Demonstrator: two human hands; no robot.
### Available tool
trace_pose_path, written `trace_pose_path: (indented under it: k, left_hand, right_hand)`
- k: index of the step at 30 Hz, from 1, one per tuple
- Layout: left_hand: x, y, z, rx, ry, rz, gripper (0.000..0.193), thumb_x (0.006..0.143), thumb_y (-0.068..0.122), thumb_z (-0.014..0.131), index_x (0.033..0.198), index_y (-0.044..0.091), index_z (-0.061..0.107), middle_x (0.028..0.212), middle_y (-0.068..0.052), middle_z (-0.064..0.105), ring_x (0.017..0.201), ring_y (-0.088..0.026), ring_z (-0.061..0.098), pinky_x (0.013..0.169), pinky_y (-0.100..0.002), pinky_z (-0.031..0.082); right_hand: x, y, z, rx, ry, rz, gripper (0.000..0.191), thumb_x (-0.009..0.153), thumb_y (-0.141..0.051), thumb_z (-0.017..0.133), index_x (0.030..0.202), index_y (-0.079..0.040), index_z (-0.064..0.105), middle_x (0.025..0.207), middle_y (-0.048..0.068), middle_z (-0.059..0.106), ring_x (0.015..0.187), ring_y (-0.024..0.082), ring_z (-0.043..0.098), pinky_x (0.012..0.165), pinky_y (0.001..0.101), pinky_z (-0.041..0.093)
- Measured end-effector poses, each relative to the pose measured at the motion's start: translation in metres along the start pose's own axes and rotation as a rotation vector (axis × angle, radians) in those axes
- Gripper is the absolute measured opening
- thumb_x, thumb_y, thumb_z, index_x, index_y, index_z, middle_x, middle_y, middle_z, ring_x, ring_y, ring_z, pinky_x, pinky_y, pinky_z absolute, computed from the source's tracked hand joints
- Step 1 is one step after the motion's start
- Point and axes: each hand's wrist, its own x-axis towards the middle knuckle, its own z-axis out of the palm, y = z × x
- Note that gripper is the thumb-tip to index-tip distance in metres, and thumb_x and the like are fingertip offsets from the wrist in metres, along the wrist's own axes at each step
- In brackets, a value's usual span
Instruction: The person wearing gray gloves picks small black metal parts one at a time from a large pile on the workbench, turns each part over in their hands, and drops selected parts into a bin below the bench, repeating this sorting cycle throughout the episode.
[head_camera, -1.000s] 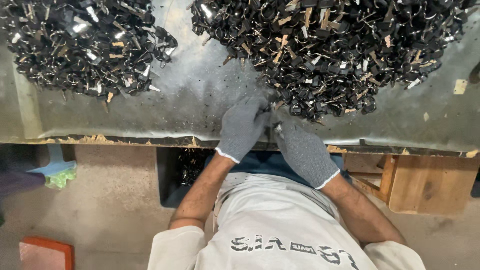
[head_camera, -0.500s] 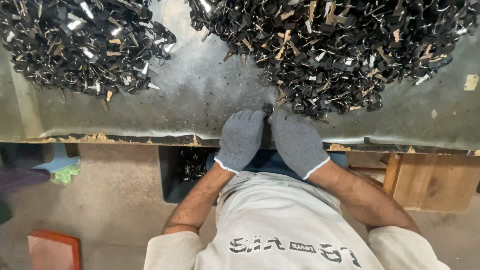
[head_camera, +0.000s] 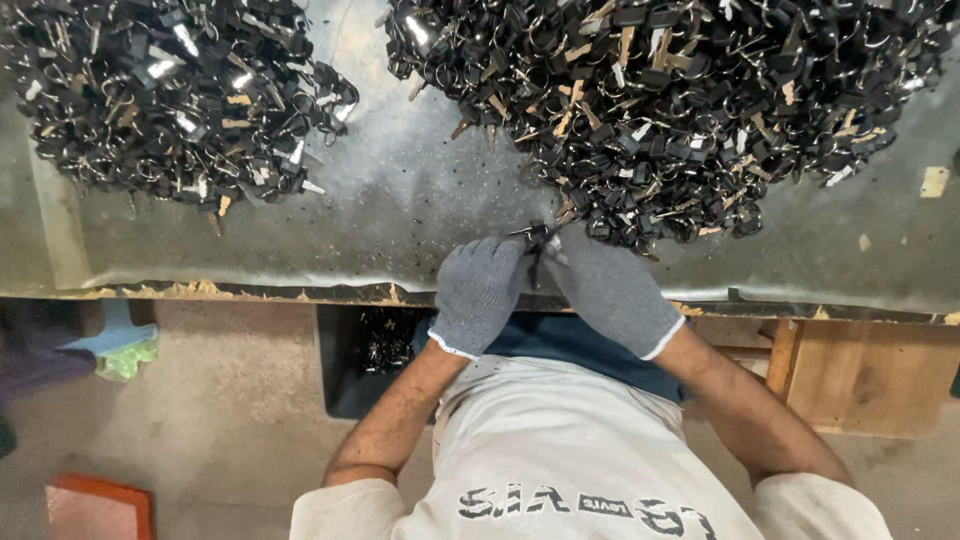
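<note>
Grey metal covers the table (head_camera: 420, 215). At its near edge, both gloved hands meet: left hand (head_camera: 480, 292) and right hand (head_camera: 612, 290) pinch a small black ringed piece (head_camera: 535, 236) between them, just below the right-hand heap (head_camera: 660, 100); another heap (head_camera: 160, 95) lies far left.

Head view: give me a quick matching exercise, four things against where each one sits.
Things:
1. left pile of black parts
2. right pile of black parts
3. small black part
4. orange box

Places:
A. on the floor, bottom left corner
B. between the gloved left hand and right hand
C. on the table, far left
D. on the table, just beyond the hands

Pairs: 1-C, 2-D, 3-B, 4-A
</note>
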Motion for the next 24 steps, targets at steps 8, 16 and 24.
trace_pose_path:
  k: [8,16,24]
  left_hand:
    - [0.016,0.001,-0.026,-0.075,-0.019,-0.016,0.023,0.094,0.018,0.070,0.113,0.007,0.070,0.105,-0.011,0.070,0.096,-0.032,0.066,0.078,-0.046,0.053]
    - [0.039,-0.007,-0.015,-0.364,-0.152,-0.053,0.022,0.091,0.022,0.075,0.110,0.014,0.069,0.102,-0.009,0.072,0.095,-0.033,0.069,0.083,-0.045,0.054]
    - [0.013,-0.003,-0.009,-0.113,-0.030,-0.081,0.024,0.084,0.015,0.073,0.107,0.011,0.067,0.093,-0.008,0.069,0.088,-0.031,0.066,0.081,-0.046,0.051]
  right_hand:
    - [-0.024,-0.006,0.009,-0.013,0.149,-0.237,0.045,0.092,-0.025,0.068,0.124,0.003,0.054,0.091,0.024,0.072,0.069,0.039,0.072,0.055,0.0476,0.058]
    - [-0.020,-0.011,0.017,-0.275,0.161,-0.057,0.023,0.101,-0.022,0.063,0.108,-0.001,0.057,0.089,0.020,0.068,0.063,0.035,0.070,0.051,0.0457,0.058]
    - [-0.012,-0.007,0.007,-0.105,0.328,-0.268,0.031,0.092,-0.028,0.067,0.105,-0.001,0.058,0.088,0.017,0.067,0.072,0.033,0.071,0.061,0.0443,0.058]
